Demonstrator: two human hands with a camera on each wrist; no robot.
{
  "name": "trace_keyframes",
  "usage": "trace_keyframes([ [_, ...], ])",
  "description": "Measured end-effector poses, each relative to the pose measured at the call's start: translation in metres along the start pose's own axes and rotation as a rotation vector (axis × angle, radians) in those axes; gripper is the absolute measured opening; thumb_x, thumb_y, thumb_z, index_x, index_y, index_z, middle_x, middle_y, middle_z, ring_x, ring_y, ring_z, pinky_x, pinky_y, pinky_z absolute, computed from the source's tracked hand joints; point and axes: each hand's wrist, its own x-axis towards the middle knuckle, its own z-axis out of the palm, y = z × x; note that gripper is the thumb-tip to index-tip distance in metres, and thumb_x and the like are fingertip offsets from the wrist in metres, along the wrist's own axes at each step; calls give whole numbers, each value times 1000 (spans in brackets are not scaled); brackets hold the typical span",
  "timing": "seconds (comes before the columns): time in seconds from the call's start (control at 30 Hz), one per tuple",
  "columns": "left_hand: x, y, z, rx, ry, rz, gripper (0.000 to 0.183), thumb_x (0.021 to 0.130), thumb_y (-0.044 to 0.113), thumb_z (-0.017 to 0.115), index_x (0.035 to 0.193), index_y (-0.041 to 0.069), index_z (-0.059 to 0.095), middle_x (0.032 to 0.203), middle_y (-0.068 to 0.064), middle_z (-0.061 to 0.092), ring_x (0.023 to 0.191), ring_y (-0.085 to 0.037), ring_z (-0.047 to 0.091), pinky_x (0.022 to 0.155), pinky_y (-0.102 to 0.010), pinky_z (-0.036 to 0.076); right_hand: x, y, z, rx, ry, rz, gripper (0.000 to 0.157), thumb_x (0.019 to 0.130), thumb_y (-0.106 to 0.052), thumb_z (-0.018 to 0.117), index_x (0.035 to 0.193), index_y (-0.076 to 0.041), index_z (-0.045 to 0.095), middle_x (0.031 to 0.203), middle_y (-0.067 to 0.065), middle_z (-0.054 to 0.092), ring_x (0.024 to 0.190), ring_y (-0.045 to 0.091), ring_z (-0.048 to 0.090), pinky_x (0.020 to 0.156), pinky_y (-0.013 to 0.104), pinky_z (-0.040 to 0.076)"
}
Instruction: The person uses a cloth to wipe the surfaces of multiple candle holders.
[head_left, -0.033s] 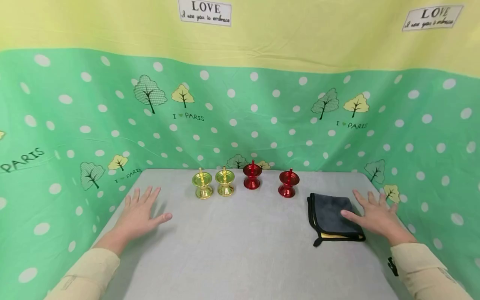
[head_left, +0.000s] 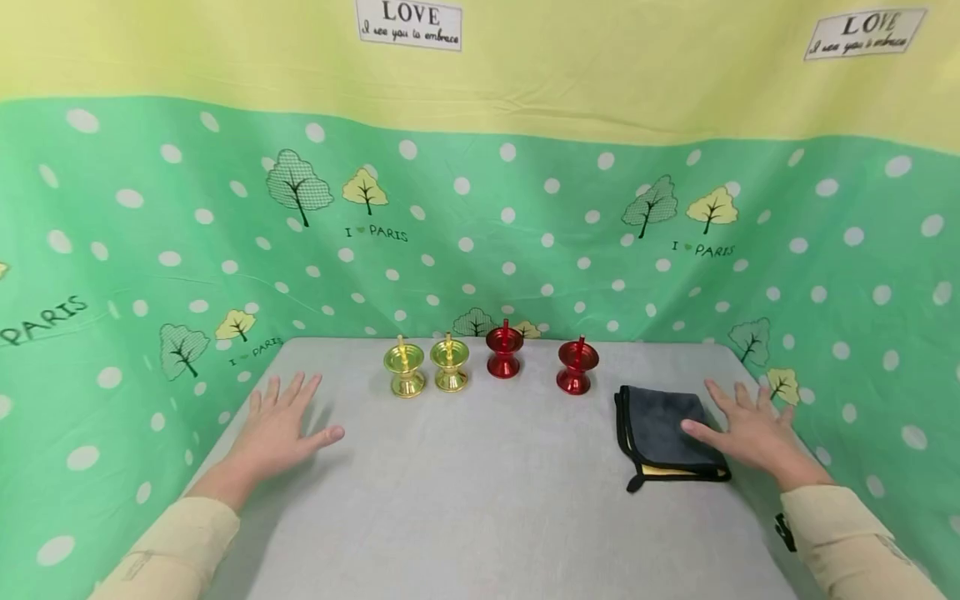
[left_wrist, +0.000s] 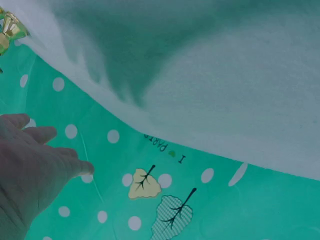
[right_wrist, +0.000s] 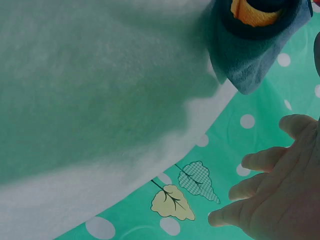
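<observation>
My left hand (head_left: 276, 429) is held over the table's left side, palm down with the fingers spread, and touches nothing. Toward the back stand two gold candle holders (head_left: 407, 383) (head_left: 452, 379), each a shallow dish on a flared foot with a central peg. To their right are two red candle holders (head_left: 503, 365) (head_left: 574, 381) of the same shape. Over the right edge of a folded dark grey cloth (head_left: 667, 425) my right hand (head_left: 757, 433) spreads its fingers, holding nothing. In the right wrist view the fingers (right_wrist: 267, 159) appear apart from the cloth.
A grey-covered table (head_left: 465, 500) lies under everything. Behind it and along both sides hangs a green and yellow curtain (head_left: 480, 208) with white dots and tree prints. The cloth has black edging, a loop at its front corner and a yellow underside.
</observation>
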Motion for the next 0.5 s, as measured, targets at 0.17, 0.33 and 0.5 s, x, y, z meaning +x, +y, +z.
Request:
trace_keyframes([
  [0.17,0,-2,2,7,1,3,108,97,70,64,170,3,21,172,-36,17,154,-70,4,121,-85,1,0,-3,0,3,-8,0,109,99,-77,53,170,-4,16,161,54,13,145,81,-4,105,97,3],
  [0.33,-1,-3,4,-13,-3,4,108,97,70,64,169,2,22,172,-36,19,154,-71,6,121,-85,3,1,-7,0,6,-18,3,109,99,-77,53,169,-1,17,161,53,13,145,81,0,105,97,5],
  [0.5,-1,-3,7,-53,-7,7,108,97,68,65,168,-2,23,170,-36,25,153,-69,16,122,-83,12,4,-13,1,21,-30,1,109,100,-76,52,168,3,19,160,53,17,144,80,10,108,94,13],
])
